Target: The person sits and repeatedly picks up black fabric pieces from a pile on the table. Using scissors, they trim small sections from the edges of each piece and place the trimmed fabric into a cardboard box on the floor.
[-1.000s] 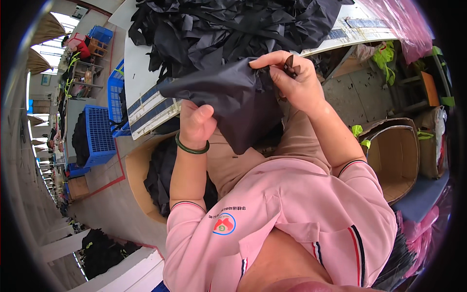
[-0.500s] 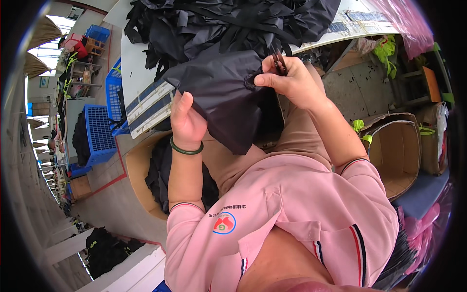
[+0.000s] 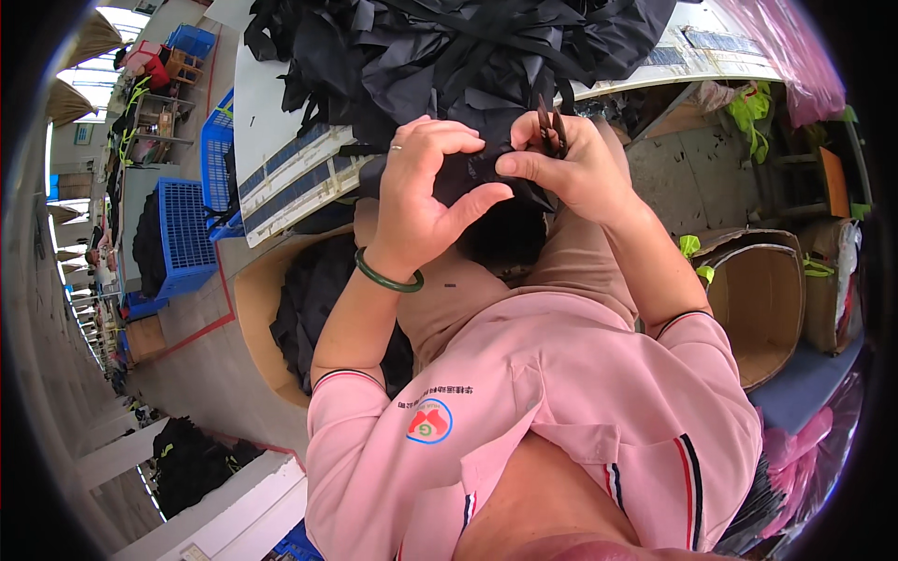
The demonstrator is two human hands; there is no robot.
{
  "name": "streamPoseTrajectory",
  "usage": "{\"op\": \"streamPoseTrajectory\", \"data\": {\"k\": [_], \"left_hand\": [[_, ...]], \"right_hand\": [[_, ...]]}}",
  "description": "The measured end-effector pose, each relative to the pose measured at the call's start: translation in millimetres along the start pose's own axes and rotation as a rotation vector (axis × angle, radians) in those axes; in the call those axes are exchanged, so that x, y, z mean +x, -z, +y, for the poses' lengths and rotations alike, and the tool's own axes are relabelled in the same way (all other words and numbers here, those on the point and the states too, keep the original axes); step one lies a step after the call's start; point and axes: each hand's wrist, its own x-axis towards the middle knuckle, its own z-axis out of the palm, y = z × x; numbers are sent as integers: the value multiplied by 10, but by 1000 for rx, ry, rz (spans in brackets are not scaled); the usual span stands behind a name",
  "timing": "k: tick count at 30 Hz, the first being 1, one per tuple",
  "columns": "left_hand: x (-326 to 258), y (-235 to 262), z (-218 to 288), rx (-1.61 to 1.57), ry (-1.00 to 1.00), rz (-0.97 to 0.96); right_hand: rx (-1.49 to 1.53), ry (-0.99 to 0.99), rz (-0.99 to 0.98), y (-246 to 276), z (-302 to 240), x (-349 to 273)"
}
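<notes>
My right hand (image 3: 585,173) is closed around small dark thread snips (image 3: 552,133), whose two points stick up past the fingers. Its thumb tip and forefinger are at the edge of a black fabric piece (image 3: 456,179). Left of it, my left hand (image 3: 419,192), with a ring and a green bangle, has its thumb and fingers apart over the same cloth. Whether its fingertips touch the fabric is hard to make out. Just beyond both hands, a heap of black fabric pieces and straps (image 3: 421,56) covers much of the white table (image 3: 267,122).
A cardboard box (image 3: 267,323) with dark cloth stands by my left leg. Blue plastic crates (image 3: 190,238) are on the floor farther left. To the right are an open cardboard box (image 3: 758,309), a small stool (image 3: 818,173) and pink plastic sheeting (image 3: 795,56).
My left hand has let go of the fabric's left side, risen and turned, its fingers now apart. The cloth no longer spreads over my lap. My right hand still holds the snips.
</notes>
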Motion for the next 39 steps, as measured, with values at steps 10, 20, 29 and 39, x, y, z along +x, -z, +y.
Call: {"op": "streamPoseTrajectory", "data": {"k": [10,20,29,39], "left_hand": [[-114,-14,1,-350,437,-104],[-86,111,-3,-269,429,-201],[-35,226,9,-204,331,-293],[-298,-87,-115,-1535,1005,-331]], "right_hand": [[-76,104,45,36,91,-25],[-300,326,89,44,-169,-42],[-553,419,-151,119,-145,28],[286,403,-417,-83,70,98]]}}
